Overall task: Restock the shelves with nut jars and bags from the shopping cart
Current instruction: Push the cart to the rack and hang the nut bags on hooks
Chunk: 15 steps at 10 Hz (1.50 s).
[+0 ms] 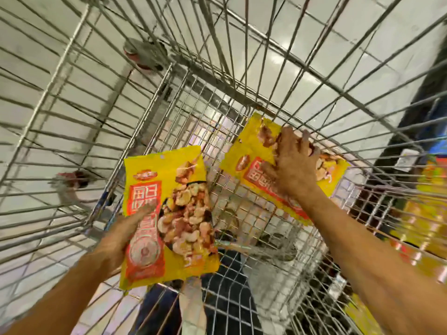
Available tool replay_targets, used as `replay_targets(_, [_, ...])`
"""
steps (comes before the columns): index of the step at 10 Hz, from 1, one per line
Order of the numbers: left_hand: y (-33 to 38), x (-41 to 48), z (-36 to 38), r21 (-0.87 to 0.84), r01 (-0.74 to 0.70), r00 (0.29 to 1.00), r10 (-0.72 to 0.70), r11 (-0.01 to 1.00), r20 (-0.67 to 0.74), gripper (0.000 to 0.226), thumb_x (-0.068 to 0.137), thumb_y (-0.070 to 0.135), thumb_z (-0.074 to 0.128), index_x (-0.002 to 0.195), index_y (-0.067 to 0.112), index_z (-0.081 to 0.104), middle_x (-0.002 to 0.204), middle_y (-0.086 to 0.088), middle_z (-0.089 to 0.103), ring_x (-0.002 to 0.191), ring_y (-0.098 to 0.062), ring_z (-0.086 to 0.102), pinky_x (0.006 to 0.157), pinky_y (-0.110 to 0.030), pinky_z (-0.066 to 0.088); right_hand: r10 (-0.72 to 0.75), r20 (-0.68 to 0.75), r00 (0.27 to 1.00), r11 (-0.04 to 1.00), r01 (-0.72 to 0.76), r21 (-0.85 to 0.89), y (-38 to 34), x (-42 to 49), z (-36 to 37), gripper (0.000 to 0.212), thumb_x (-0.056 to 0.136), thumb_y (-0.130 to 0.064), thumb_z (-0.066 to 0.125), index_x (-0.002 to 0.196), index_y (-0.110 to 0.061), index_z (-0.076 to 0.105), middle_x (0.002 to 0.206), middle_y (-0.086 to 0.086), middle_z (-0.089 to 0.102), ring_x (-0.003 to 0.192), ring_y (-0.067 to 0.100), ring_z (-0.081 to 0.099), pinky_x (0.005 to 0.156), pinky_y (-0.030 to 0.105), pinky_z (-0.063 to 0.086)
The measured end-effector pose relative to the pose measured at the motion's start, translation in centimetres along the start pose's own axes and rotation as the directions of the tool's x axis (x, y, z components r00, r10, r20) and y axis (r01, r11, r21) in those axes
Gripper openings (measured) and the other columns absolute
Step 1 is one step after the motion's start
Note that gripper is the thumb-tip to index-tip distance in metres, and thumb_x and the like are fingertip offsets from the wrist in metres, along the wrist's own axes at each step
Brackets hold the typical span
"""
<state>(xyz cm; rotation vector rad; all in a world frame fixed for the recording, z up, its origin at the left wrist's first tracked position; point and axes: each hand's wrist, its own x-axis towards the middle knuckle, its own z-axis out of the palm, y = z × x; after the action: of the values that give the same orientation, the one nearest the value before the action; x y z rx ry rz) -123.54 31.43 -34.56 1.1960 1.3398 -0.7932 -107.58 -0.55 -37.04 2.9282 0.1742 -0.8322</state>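
Left hand: the left hand [116, 240] comes up from the lower left and grips a yellow nut bag [174, 213] by its left edge. The thumb lies across the red printed panel, and the other fingers are hidden behind the pack.
Held bag: printed face toward the camera, hang-hole end pointing away, tilted a little. It sits over the near left part of the basket.
Right hand: the right hand [292, 163] is palm down on a second yellow bag [251, 151], fingers spread and bent over the nut picture. It is pressing there for sure, but the blur hides the fingertips — I cannot tell whether it has a real hold.
Second bag: low in the basket toward the far right corner, slanted, with its upper edge close against the wires of the far wall. It is well apart from the held bag.
Cart: the wire shopping cart [193, 112] fills the view from above, and bare mesh shows between the two bags.
Wheels: one wheel [145, 54] shows through the wires at upper left, and another wheel [72, 177] at mid left.
Floor: pale glossy tiles [338, 32] lie beneath it all.
Right edge: blurred yellow packs on a shelf [425, 213] — too smeared to read.
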Motion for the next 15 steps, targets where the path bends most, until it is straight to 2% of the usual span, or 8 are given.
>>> replay_targets(1, [0.5, -0.8, 0.0, -0.015, -0.013, 0.999, 0.013, 1.0, 0.043, 0.059, 0.051, 0.053, 0.079, 0.093, 0.012, 0.07, 0.085, -0.014, 0.074, 0.069, -0.029, 0.072, 0.061, -0.041, 0.058, 0.034, 0.062, 0.997, 0.999, -0.034, -0.006, 0.0, -1.5, 0.8, 0.106, 0.078, -0.066, 0.054, 0.147, -0.003, 0.006, 0.153, 0.018, 0.02, 0.136, 0.038, 0.027, 0.105, 0.056, 0.03])
replay_targets(3, [1.2, -1.8, 0.3, 0.023, -0.047, 0.997, 0.045, 0.999, 0.065, 0.053, 0.047, 0.046, 0.076, 0.089, 0.014, 0.069, 0.078, -0.014, 0.074, 0.062, -0.028, 0.07, 0.07, -0.042, 0.056, 0.166, 0.246, 0.955, 0.913, -0.243, 0.327, 1.8, -6.7, 3.6, 0.088, 0.069, -0.055, 0.073, 0.134, -0.01, 0.035, 0.134, 0.018, 0.039, 0.12, 0.04, 0.047, 0.089, 0.05, 0.045])
replay_targets(5, [2.4, -2.8, 1.0, -0.003, -0.07, 0.989, 0.07, 0.998, 0.128, 0.039, 0.058, 0.037, 0.072, 0.091, 0.017, 0.066, 0.069, -0.006, 0.073, 0.054, -0.02, 0.069, 0.049, -0.03, 0.056, 0.43, 0.302, 0.851, 0.562, -0.514, 0.648, -2.1, -13.3, 6.2, 0.096, 0.065, -0.043, 0.082, 0.137, -0.01, 0.028, 0.14, 0.018, 0.038, 0.128, 0.038, 0.039, 0.101, 0.055, 0.038])
replay_targets(7, [4.5, -5.3, 2.9, -0.022, -0.103, 0.98, 0.106, 0.994, 0.171, 0.024, 0.068, 0.028, 0.071, 0.089, 0.017, 0.064, 0.064, -0.002, 0.073, 0.052, -0.015, 0.068, 0.045, -0.027, 0.054, 0.534, 0.53, 0.659, 0.515, -0.751, 0.414, -2.2, -17.5, 7.2, 0.056, 0.086, -0.039, 0.062, 0.124, 0.002, 0.053, 0.136, 0.026, 0.046, 0.12, 0.039, 0.049, 0.099, 0.046, 0.041])
replay_targets(9, [10.4, -12.1, 3.5, 0.038, -0.372, 0.889, 0.344, 0.927, 0.303, 0.007, 0.087, 0.015, 0.06, 0.081, 0.017, 0.063, 0.061, 0.004, 0.071, 0.051, -0.008, 0.067, 0.047, -0.021, 0.053, 0.597, 0.427, 0.679, 0.37, -0.706, 0.604, -0.3, -18.1, -1.5, 0.045, 0.082, -0.045, 0.064, 0.1, -0.003, 0.068, 0.106, 0.023, 0.066, 0.103, 0.035, 0.059, 0.088, 0.039, 0.046])
replay_targets(10, [14.5, -17.9, 3.3, 0.049, -0.506, 0.803, 0.449, 0.861, 0.392, 0.011, 0.093, 0.02, 0.053, 0.089, 0.015, 0.062, 0.063, 0.004, 0.072, 0.051, -0.007, 0.067, 0.046, -0.02, 0.052, 0.621, 0.298, 0.725, 0.086, -0.441, 0.894, -0.2, -20.1, -9.5, 0.025, 0.081, -0.036, 0.068, 0.07, -0.015, 0.062, 0.068, 0.001, 0.068, 0.076, 0.021, 0.059, 0.06, 0.019, 0.051])
replay_targets(11, [16.7, -23.8, 3.0, 0.066, -0.643, 0.709, 0.56, 0.763, 0.428, 0.026, 0.093, 0.03, 0.054, 0.112, 0.013, 0.058, 0.082, 0.002, 0.072, 0.056, -0.004, 0.067, 0.047, -0.019, 0.052, 0.71, 0.136, 0.691, 0.051, -0.243, 0.969, -0.5, -23.9, -15.9, 0.019, 0.082, -0.029, 0.07, 0.073, -0.014, 0.063, 0.076, 0.002, 0.065, 0.077, 0.016, 0.056, 0.062, 0.019, 0.047])
replay_targets(15, [12.6, -53.1, 3.5, -0.125, -0.99, -0.035, 0.743, 0.065, 0.668, 0.01, 0.091, 0.008, 0.053, 0.091, 0.017, 0.056, 0.06, 0.016, 0.064, 0.052, 0.016, 0.054, 0.051, -0.004, 0.039, 0.985, -0.013, 0.174, -0.032, 0.251, 0.967, -1.9, -56.4, -28.8, 0.065, 0.081, -0.054, 0.062, 0.121, -0.003, 0.057, 0.114, 0.019, 0.063, 0.093, 0.017, 0.06, 0.087, 0.017, 0.046])
